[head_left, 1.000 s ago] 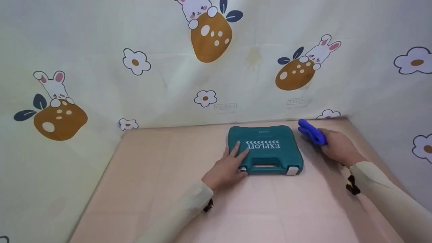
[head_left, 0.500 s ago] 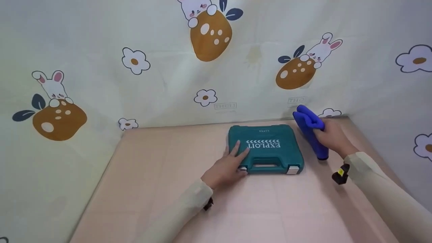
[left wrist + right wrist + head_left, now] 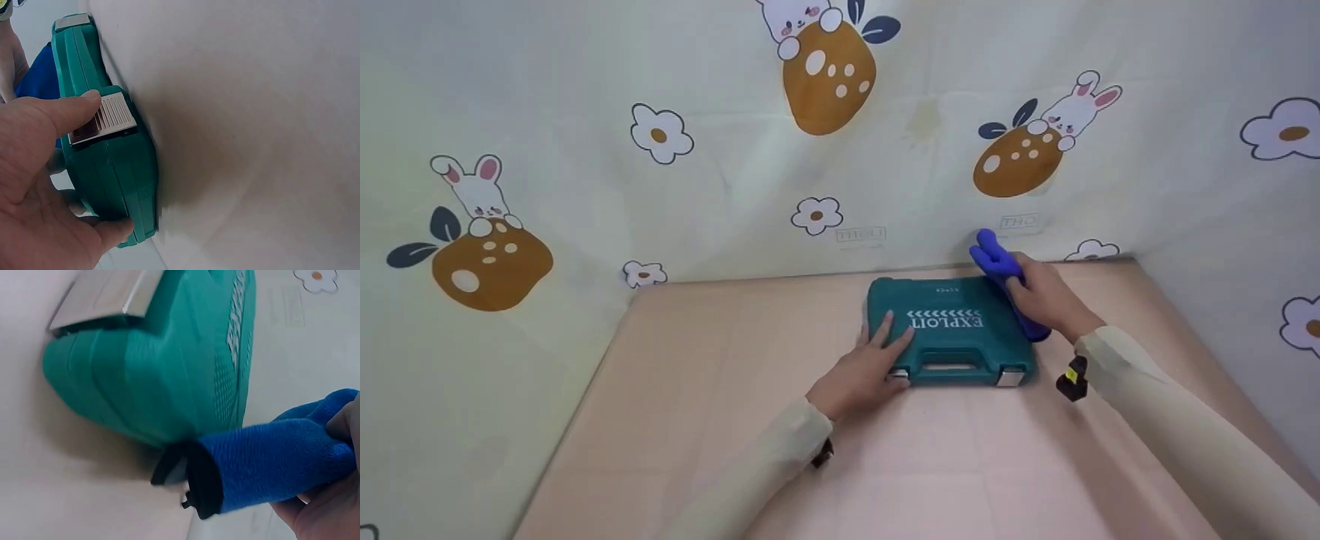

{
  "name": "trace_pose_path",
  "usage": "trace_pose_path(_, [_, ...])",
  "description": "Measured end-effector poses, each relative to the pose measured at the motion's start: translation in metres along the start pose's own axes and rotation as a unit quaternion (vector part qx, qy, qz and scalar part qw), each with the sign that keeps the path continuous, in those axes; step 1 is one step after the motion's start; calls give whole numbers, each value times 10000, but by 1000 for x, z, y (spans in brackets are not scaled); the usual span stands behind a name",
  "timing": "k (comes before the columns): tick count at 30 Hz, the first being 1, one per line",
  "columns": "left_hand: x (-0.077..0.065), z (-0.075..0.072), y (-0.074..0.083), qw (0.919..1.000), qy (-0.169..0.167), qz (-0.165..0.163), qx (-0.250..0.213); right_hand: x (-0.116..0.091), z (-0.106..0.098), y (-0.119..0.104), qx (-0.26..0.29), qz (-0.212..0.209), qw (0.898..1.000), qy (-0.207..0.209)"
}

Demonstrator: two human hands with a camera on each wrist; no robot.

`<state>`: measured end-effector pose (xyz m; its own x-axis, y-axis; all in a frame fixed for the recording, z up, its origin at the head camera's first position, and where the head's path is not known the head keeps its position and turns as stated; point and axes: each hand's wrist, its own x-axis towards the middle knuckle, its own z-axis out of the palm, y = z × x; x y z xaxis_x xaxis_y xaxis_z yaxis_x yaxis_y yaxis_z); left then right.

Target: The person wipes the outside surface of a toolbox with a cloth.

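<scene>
A green tool case (image 3: 949, 300) with "EXPLOIT" lettering and silver latches lies flat on the table. My left hand (image 3: 862, 375) holds its front left corner, fingers spread over the lid. In the left wrist view, the thumb rests on a latch (image 3: 109, 118) and a finger touches the case's side. My right hand (image 3: 1050, 296) grips a folded blue plush cloth (image 3: 997, 262) with black edging, which lies against the right side of the case. In the right wrist view, the cloth's black-edged end (image 3: 202, 481) is at the case's corner.
The table (image 3: 720, 390) has a pale pink covering. Behind and beside it hangs a light curtain (image 3: 720, 202) printed with rabbits, fruit and flowers. A small black device (image 3: 1072, 379) is worn at the right wrist.
My right hand has carried the blue cloth up, then left from beside the case to its right edge. The left hand and the case have stayed in place.
</scene>
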<state>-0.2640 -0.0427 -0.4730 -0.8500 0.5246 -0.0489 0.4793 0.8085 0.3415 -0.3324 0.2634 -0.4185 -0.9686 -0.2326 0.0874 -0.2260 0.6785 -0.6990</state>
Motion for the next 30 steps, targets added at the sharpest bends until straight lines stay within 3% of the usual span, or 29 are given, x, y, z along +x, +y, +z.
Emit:
trace_pose_path(5, [0,0,0,10000,-1,-4,72,6,10,-9,-264,-406,9987,-132])
trace_pose_path(11, [0,-1,1,10000,-29,-17,85,10,22,-23,-645,-576,9957,-345])
trace_pose_path(30, [0,-1,0,9999,18,92,116,25,81,-70,-1575,-1345,9718,-1125])
